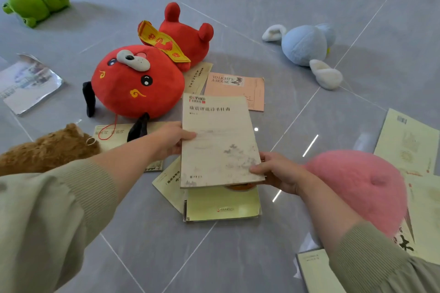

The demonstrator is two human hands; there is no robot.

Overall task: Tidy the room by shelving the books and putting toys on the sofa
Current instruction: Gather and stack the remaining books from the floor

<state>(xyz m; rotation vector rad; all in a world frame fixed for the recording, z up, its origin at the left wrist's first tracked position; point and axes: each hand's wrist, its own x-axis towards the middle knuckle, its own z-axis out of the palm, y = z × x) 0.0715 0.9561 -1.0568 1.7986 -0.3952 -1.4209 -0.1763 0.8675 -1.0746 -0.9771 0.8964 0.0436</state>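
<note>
Our left hand (171, 141) gripping the grey book (219, 140) at its left edge, thumb on top, our right hand (279, 171) pinching its near right corner, thumb on the cover

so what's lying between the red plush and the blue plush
Two books: a cream book tucked against the red plush, then a pink book; bare floor from there to the blue plush. Head view shows it.

Floor tiles (238, 257) glossy, smooth, mirror-like. Red dog toy (133, 88), pink toy (357, 188), brown toy (47, 147) soft fuzzy plush. Held book (216, 140) matt paper cover.
</note>
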